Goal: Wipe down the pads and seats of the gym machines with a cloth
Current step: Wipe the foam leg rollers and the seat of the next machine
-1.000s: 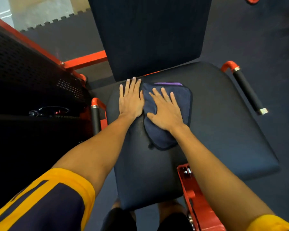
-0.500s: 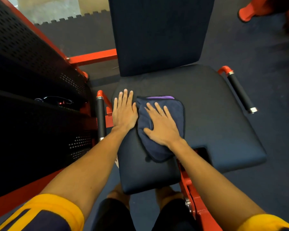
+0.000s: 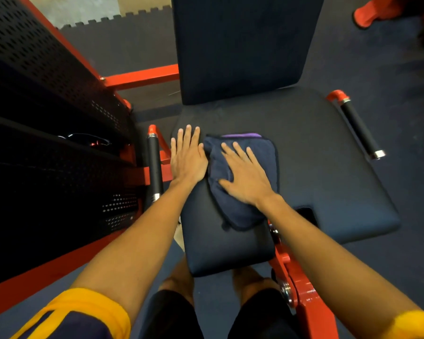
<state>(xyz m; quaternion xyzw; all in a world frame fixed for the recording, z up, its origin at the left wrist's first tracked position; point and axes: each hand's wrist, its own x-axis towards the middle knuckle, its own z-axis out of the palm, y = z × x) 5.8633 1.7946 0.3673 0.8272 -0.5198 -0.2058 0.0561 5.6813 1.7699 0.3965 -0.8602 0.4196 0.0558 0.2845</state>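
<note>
Right hand (image 3: pixel 245 177), spread flat, is drawing the cloth (image 3: pixel 264 157) forward from the rear edge of the seat (image 3: pixel 316 167); left hand (image 3: pixel 187 157) is pressing flat alongside; right half seemingly unwiped.

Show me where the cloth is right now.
In the head view the dark cloth lies on the left part of the seat, flat under the right hand, beside the left hand.

The dark padded seat (image 3: pixel 304 167) carries 3 things: a cloth and my 2 hands. The dark blue cloth (image 3: pixel 263 152), purple along its far edge, lies rumpled on the seat's left half, reaching towards the front lobe. My right hand (image 3: pixel 245 179) lies flat on the cloth, fingers spread. My left hand (image 3: pixel 187 160) lies flat on bare pad just beside it.
</note>
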